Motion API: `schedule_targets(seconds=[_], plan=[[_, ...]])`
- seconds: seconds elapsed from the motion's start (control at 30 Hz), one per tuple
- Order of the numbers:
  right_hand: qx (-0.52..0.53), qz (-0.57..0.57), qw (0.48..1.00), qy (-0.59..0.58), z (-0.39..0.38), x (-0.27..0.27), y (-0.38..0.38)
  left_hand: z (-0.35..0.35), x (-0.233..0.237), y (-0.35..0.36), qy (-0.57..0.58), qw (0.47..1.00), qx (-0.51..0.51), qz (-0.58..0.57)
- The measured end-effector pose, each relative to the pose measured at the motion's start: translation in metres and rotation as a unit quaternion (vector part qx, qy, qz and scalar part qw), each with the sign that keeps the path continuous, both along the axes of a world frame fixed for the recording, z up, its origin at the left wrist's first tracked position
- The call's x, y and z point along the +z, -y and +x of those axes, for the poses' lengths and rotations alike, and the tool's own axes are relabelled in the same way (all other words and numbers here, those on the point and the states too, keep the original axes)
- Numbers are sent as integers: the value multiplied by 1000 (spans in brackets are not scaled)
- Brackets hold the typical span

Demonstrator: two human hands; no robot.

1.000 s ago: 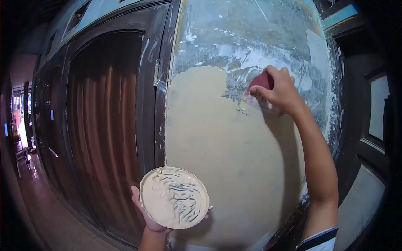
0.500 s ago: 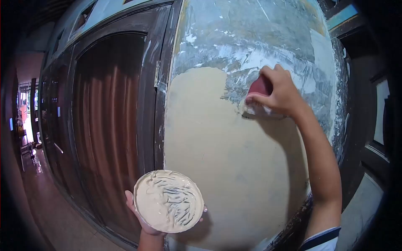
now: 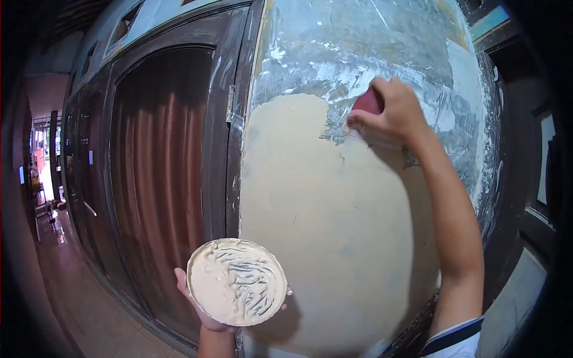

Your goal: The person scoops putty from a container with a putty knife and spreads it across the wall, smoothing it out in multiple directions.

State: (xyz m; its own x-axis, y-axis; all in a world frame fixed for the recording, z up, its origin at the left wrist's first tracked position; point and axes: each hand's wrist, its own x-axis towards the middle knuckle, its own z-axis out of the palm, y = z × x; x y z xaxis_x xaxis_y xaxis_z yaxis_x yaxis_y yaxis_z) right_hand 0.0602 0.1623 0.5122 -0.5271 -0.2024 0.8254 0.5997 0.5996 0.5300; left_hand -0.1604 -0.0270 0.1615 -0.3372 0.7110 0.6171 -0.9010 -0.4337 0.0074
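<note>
My left hand [image 3: 190,287] supports a round shallow dish [image 3: 279,266] from below, its fingers curled around the rim. Thick cream-coloured putty [image 3: 218,286] fills the dish, streaked with scrape marks on its right side. Up on the wall, my right hand [image 3: 399,110] grips a dark red scraper [image 3: 368,102] between thumb and fingers. The scraper's lower edge is against the wall [image 3: 370,45] or very near it, at the upper border of a smooth cream coat [image 3: 310,209]. Above that border the surface is grey-blue with white smears.
A dark wooden door [image 3: 216,137] with a brown curtain [image 3: 158,173] behind its panel stands left of the wall. Another dark wooden frame [image 3: 513,179] is at the right. Far left, a tiled floor [image 3: 83,286] leads to a bright opening.
My right hand has moved up the wall with the scraper, and cream putty now covers more of the area below it. My left hand and the dish have barely shifted.
</note>
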Motion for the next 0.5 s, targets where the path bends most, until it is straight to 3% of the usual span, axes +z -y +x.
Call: schedule_targets(seconds=[0.03, 0.1, 0.13, 0.23, 0.33, 0.37, 0.43, 0.5], plan=[[18, -2, 997, -69, -1, 8, -2, 0, 0, 1, 0, 1000, 1, -1], [38, -4, 997, -72, 2, 7, -6, -3, -2, -1, 63, 998, -13, -17], [30, -14, 999, -17, 4, -1, -5, -5, -4, -1, 63, 998, -14, -16], [-5, -44, 997, 64, -2, -23, 9, -13, -8, 1, -107, 991, 77, -1], [5, 28, 999, -31, -18, -7, 1, -15, -9, 0, -78, 995, 56, -12], [-11, -31, 997, -64, -18, 5, 5, -16, -9, -1, -65, 997, 47, -16], [16, -62, 995, -79, -14, 13, 3, -17, -9, -3, -41, 999, 30, -19], [30, -51, 998, -1, -8, 5, -5, -18, -9, -5, -13, 1000, 17, -16]])
